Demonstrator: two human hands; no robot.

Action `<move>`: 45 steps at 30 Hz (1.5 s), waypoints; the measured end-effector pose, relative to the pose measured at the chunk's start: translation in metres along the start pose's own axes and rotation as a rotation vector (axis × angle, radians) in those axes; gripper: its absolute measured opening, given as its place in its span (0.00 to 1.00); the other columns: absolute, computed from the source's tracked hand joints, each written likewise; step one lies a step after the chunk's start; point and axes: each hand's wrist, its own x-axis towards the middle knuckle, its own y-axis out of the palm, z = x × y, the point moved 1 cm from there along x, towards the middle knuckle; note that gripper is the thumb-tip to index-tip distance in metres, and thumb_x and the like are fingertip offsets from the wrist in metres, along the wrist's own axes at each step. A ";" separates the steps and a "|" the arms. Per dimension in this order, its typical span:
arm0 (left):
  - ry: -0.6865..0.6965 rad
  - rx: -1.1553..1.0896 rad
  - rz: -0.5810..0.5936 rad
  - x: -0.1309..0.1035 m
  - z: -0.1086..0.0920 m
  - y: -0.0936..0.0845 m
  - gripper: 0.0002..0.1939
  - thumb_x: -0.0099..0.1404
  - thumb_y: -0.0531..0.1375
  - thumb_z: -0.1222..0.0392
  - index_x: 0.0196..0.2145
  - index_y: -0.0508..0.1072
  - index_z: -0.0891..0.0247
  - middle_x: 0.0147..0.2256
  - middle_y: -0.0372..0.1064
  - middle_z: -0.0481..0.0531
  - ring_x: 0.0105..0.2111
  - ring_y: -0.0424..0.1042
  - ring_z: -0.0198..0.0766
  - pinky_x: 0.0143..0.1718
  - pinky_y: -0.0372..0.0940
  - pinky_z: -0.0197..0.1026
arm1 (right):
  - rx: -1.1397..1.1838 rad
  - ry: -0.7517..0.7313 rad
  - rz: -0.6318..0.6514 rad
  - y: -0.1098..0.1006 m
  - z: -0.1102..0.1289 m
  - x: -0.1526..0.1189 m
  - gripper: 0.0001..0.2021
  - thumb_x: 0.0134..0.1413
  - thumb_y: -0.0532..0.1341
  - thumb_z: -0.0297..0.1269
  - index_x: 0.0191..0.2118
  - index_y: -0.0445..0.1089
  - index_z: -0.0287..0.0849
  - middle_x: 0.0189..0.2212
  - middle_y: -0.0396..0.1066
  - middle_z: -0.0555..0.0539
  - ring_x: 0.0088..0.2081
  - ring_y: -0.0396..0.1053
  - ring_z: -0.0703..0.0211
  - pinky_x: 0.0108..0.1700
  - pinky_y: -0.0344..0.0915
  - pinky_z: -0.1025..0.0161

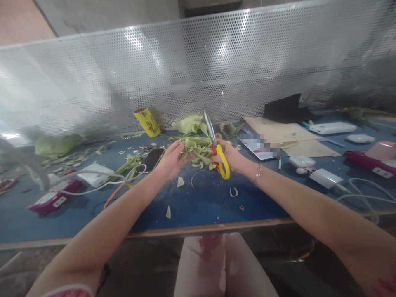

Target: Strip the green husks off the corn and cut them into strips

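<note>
Between my two hands is a clump of pale green leafy material (pixel 198 149), above the blue tabletop. My left hand (pixel 173 159) grips its left side with the fingers closed round it. On the other side, my right hand (pixel 229 156) holds scissors with yellow and red handles (pixel 223 162), blades pointing up and away. The fingers of that hand also touch the right side of the clump. A larger pale green leaf (pixel 189 123) lies just behind the clump. Small leaf scraps (pixel 180 182) are scattered on the table near my hands.
A yellow tube (pixel 147 122) stands by the perforated metal panel (pixel 198 70). A dark phone (pixel 154 160) lies left of my hands. Brown paper (pixel 278 131), white chargers (pixel 326 178), cables and a purple power strip (pixel 369 163) are on the right; another power strip (pixel 55 197) is left.
</note>
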 end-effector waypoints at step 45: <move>0.101 0.643 0.196 -0.010 0.028 0.015 0.15 0.55 0.63 0.50 0.23 0.69 0.65 0.16 0.56 0.43 0.16 0.52 0.25 0.18 0.45 0.33 | -0.249 -0.196 -0.010 0.014 0.004 -0.005 0.23 0.34 0.65 0.32 0.40 0.57 0.46 0.25 0.59 0.58 0.23 0.58 0.69 0.26 0.57 0.67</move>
